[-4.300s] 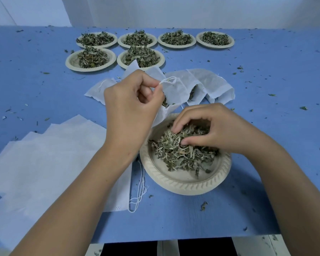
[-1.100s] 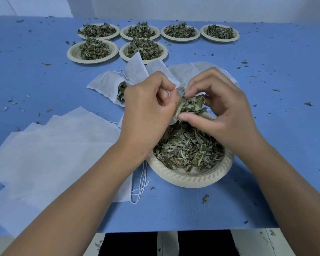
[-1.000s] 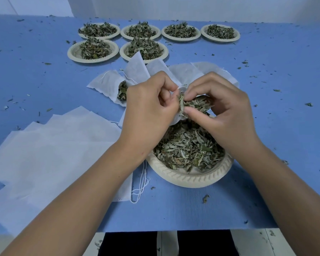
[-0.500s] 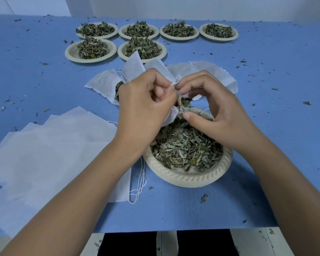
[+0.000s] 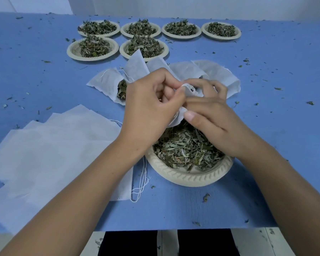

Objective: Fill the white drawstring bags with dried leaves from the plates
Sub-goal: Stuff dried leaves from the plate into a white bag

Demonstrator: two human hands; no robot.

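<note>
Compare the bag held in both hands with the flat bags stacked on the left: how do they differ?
The held bag is bunched and raised above the near plate; the stacked bags lie flat on the blue table. The left hand and right hand pinch the held bag; no fingers grip the stacked bags. Both are thin white fabric.

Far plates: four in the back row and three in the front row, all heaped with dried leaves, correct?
No. The head view shows only two in the front row: the front-left plate and the front-right plate. The back row does hold four, and all are heaped with dried leaves.
</note>
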